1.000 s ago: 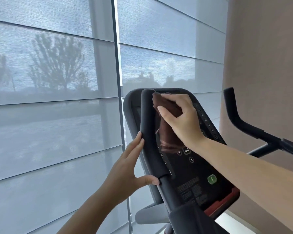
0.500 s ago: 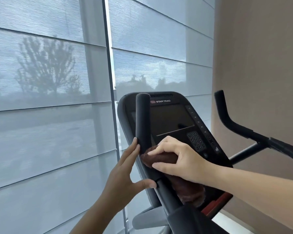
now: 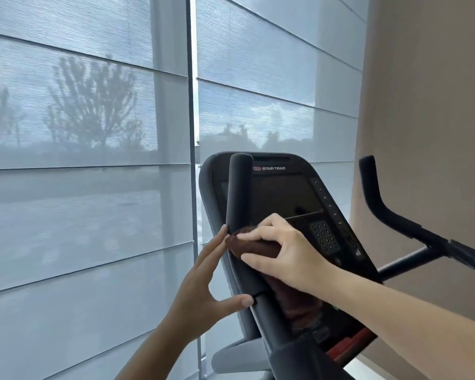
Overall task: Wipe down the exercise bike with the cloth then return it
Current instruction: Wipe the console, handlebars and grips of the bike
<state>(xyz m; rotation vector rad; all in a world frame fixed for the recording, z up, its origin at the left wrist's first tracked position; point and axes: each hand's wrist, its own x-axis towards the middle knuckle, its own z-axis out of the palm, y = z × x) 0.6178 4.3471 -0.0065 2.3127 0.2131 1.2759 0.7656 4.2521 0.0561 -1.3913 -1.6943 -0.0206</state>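
Sheer blinds (image 3: 80, 133) cover a tall window, with the blurred shape of a tree showing through, and a tan wall (image 3: 428, 105) stands to the right. In front of the window is the bike's console (image 3: 285, 198), black, marked STAR TRAC at its top, with a dark screen and a keypad (image 3: 325, 238) just beyond the right hand's knuckles.

The right hand (image 3: 288, 255) is closed on a brown cloth (image 3: 254, 246): thumb under the wad, index finger laid over its top, the rest curled round it. The cloth is pressed against the left bar (image 3: 240, 193), a padded black upright that rises above the fingertips and crosses the console's left edge. More of the cloth hangs below the palm over the lower console face, where it is blurred. Below that, under the wrist, a red strip (image 3: 348, 346) edges the console's bottom.

The left hand (image 3: 200, 292) holds nothing. Its fingers are spread apart and straight, the longest fingertips touching the bar just beside the cloth's left end, the thumb tip resting lower on the same bar at a seam. The palm stands off from the bar.

Well apart to the right of both hands, the right bar (image 3: 379, 198) bends up against the wall.
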